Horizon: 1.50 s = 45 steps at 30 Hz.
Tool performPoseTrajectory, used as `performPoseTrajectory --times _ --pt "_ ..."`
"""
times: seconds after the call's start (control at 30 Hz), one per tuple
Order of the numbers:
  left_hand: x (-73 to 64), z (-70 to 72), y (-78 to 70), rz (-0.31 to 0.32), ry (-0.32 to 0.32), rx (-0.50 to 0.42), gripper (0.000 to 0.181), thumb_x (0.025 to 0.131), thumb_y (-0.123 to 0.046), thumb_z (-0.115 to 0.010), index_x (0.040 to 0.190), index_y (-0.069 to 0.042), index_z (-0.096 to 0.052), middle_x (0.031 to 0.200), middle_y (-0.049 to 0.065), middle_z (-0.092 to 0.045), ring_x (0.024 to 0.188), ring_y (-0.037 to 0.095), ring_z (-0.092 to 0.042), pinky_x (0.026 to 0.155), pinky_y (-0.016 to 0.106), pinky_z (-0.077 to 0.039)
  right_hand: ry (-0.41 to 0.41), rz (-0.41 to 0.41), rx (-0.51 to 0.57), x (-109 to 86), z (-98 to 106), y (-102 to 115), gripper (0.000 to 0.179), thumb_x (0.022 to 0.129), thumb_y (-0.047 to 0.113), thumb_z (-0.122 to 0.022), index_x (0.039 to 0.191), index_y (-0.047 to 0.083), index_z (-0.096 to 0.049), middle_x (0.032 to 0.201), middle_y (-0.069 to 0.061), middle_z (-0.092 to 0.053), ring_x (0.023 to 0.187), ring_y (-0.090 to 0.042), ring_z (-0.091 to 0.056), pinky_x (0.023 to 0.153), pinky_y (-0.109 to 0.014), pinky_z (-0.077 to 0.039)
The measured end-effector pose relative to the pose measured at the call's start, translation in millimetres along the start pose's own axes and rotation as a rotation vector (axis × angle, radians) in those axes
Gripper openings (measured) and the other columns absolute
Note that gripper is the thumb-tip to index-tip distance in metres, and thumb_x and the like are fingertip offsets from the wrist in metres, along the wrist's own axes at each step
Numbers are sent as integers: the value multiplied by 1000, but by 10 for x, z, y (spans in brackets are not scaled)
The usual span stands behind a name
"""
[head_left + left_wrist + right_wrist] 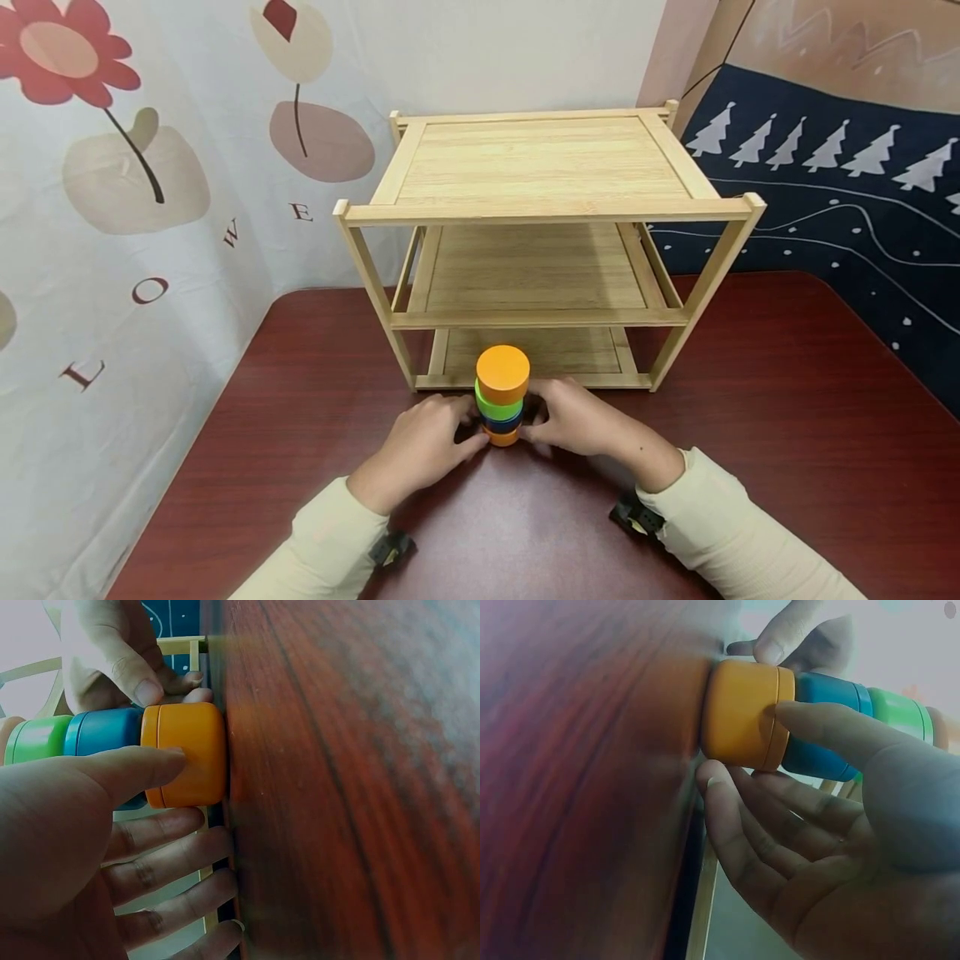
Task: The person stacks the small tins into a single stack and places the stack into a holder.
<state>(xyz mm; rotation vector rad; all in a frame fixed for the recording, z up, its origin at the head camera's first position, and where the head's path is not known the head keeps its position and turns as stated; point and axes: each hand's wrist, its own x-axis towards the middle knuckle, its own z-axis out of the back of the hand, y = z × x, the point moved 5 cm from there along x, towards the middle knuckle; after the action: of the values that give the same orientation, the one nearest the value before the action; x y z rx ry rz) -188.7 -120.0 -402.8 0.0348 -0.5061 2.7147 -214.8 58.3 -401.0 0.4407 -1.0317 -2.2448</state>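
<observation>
Right down at the foot of the colourful stack point(501, 407), both hands are on the same piece, the bottom orange pot point(201, 729). The left hand point(423, 446) has it from the stack's left and the right hand point(577, 417) from its right, each with the thumb on the near side and fingers round towards the far side. So yeah, clamped on that pot from both sides, though I can't tell how hard.

The pot's a stubby cylinder, smooth, kinda satiny, with rounded edges and a thin seam near the upper end, like a lid line. Going up the stack it's a blue pot point(829, 690), then a green pot point(898, 716), also smooth and seamed, then the top orange pot point(502, 371) with a flat round top. They look like lidded containers, and I can't tell what's inside.

The whole stack is upright on a dark red table point(300, 467), glossy with streaky wood grain. Just behind the stack is a pale wooden rack point(540, 162): three flat shelves, squared posts, fine grain.

Towards you from the stack are the cream sleeves point(330, 533), finely ribbed. Well behind it on the left, there's a creased white cloth point(187, 67) with flower prints, and on the right a navy cloth point(795, 200) with white trees.
</observation>
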Motion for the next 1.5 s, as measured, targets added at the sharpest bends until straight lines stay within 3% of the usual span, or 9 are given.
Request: performPoseTrajectory --times 0.27,0.57,0.83,1.1,1.27,1.5 --pt "-2 -22 -12 -13 9 -12 26 86 -36 -78 102 -17 -69 93 -4 -72 89 18 -66 72 44 -56 10 -43 20 -9 -16 -21 35 86 10 -76 116 5 -58 59 -6 -67 52 -19 -66 52 -23 -50" --pt "-10 -8 -12 -12 17 -21 28 86 -38 -77 105 -19 -69 95 -5 -72 90 16 -66 73 44 -56 27 6 -11 37 -49 17 40 85 12 -79 119 6 -59 76 1 -68 53 -18 -66 62 -23 -54" --pt "-2 11 -22 -7 7 -9 27 86 -36 -78 104 -19 -69 94 -4 -72 90 16 -66 73 43 -56 38 1 31 58 -31 3 42 84 12 -80 119 6 -58 70 -1 -67 55 -21 -67 57 -24 -54" --pt "-21 20 -5 2 4 -4 25 86 -37 -78 102 -20 -69 94 -5 -72 91 17 -66 73 45 -56 47 22 5 109 -46 7 48 83 17 -83 124 12 -57 98 -1 -69 56 -13 -65 64 -25 -55" --pt "-27 13 2 9 -2 7 25 86 -38 -78 102 -21 -69 93 -6 -72 90 17 -66 72 46 -56 57 7 34 129 -47 -8 49 82 17 -83 123 12 -58 99 -1 -69 58 -8 -62 67 -24 -54" --pt "-5 3 -8 6 -3 7 25 85 -36 -78 102 -20 -69 92 -6 -72 89 17 -66 71 45 -56 82 -10 103 120 -51 -34 48 84 14 -81 124 9 -57 102 -5 -69 58 -19 -66 62 -29 -56"
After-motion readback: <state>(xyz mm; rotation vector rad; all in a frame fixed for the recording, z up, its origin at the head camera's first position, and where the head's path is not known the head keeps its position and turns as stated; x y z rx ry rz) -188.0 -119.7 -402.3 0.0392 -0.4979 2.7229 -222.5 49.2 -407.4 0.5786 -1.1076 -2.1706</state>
